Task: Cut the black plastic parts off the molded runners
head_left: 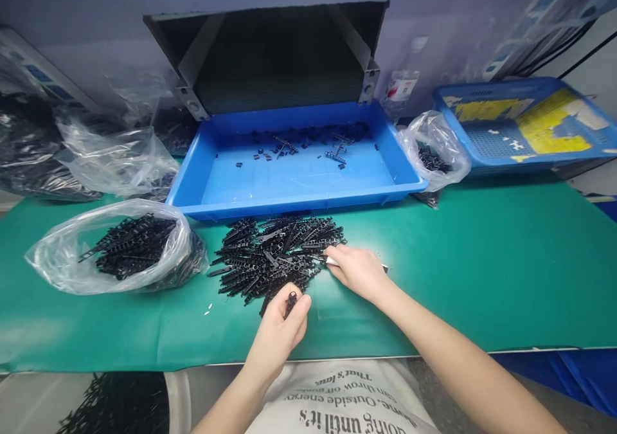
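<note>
Green mat (pixel 482 280) covered the bench across the frame. Blue tray (pixel 294 204) stood at the mat's far edge, upper centre, with scattered black pieces on its floor. Water bottle (pixel 402 83) stood behind the tray's right corner, and blue basket (pixel 482 87) sat at upper right.

Head view: pile of black strips (pixel 274 260) lay at centre, just in front of the tray, its long axes crossing at mixed angles, mostly left to right. Left hand (pixel 277 334) lay below the pile, close to its lower edge, fingers curled together on small black part (pixel 290 304), whose long axis ran roughly upright in the frame. Right hand (pixel 357 272) lay at the pile's right edge, fingers touching the strips, and was nearer the pile's centre. White strip (pixel 331 262) showed beneath that palm; whether the hand gripped it could not be determined. Both hands stood apart.

Clear bag (pixel 53 260) of black strips lay at left; second bag (pixel 434 144) sat right of the tray.
</note>
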### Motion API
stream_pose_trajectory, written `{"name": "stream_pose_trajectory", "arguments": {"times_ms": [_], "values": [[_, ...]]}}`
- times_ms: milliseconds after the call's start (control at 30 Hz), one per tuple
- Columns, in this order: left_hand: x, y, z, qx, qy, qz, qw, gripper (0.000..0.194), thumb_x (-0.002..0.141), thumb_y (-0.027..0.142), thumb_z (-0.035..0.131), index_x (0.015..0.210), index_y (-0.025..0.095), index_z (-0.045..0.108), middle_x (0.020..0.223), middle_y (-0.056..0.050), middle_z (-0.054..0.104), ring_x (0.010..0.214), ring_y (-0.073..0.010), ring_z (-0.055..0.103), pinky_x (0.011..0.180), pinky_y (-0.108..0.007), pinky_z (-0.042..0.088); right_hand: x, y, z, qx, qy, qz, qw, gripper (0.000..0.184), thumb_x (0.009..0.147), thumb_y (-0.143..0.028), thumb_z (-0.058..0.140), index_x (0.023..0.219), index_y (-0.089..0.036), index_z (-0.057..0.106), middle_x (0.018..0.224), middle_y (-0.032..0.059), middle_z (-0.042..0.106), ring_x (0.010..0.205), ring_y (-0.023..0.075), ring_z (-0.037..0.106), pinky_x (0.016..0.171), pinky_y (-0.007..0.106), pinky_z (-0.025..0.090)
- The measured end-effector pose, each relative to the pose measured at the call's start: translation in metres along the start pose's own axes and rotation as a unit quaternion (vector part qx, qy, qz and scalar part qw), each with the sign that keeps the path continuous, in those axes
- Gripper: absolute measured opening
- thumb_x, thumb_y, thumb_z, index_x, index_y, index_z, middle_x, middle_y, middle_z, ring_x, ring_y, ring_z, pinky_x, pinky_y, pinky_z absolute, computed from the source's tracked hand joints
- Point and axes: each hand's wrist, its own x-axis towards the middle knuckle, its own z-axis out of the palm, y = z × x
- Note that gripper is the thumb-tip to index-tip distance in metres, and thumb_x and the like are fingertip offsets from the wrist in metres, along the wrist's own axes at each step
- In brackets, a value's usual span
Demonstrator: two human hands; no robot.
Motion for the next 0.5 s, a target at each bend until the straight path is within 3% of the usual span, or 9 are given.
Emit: {"name": "stream_pose_trajectory", "arguments": {"times_ms": [100,200,300,400,500], "values": [[0.001,-0.005,-0.001,-0.065,0.022,0.003,0.998,0.047,0.082,0.055,0.047,0.06,0.018,0.027,0.043,0.008,0.024,0.034,-0.0049,0.023,0.036,-0.016,0.018,-0.005,0.003,-0.003,0.016,0.011,0.001,1.0,0.008,0.084,-0.02,0.052,0.09,-0.023,0.055,0.083,0.0006,0.064,0.073,0.0202,0.061,0.049,0.024,0.033],[0.004,-0.01,0.0,-0.114,0.018,-0.013,0.993,0.043,0.081,0.057,0.046,0.065,0.017,0.041,0.046,0.004,0.039,0.037,-0.0086,0.041,0.033,-0.017,0.027,-0.018,0.002,-0.006,0.122,0.078,-0.021,0.989,0.013,0.082,-0.017,0.052,0.093,-0.023,0.055,0.083,-0.0008,0.065,0.072,0.0167,0.061,0.057,0.023,0.041],[0.007,-0.012,0.004,-0.101,-0.022,-0.032,0.994,0.042,0.081,0.054,0.051,0.088,0.012,0.055,0.07,-0.005,0.06,0.056,-0.0138,0.057,0.048,-0.021,0.045,-0.033,-0.009,-0.006,0.281,0.17,-0.101,0.939,0.011,0.082,-0.014,0.049,0.088,-0.022,0.055,0.079,-0.001,0.065,0.067,0.0129,0.06,0.063,0.022,0.045],[0.01,-0.011,0.007,-0.132,-0.018,-0.01,0.991,0.045,0.079,0.05,0.056,0.103,0.012,0.056,0.093,-0.011,0.061,0.08,-0.0196,0.06,0.069,-0.028,0.05,-0.045,-0.024,0.003,0.345,0.214,-0.17,0.898,0.014,0.083,-0.011,0.045,0.088,-0.02,0.055,0.083,0.0013,0.064,0.074,0.0131,0.06,0.068,0.023,0.048],[0.01,-0.01,0.005,-0.11,0.025,0.041,0.993,0.035,0.079,0.042,0.059,0.099,0.013,0.058,0.098,-0.01,0.061,0.092,-0.0215,0.057,0.082,-0.031,0.047,-0.053,-0.035,0.013,0.361,0.198,-0.17,0.895,0.018,0.082,-0.008,0.044,0.088,-0.019,0.057,0.089,0.0043,0.061,0.082,0.0143,0.059,0.067,0.024,0.048]]}}
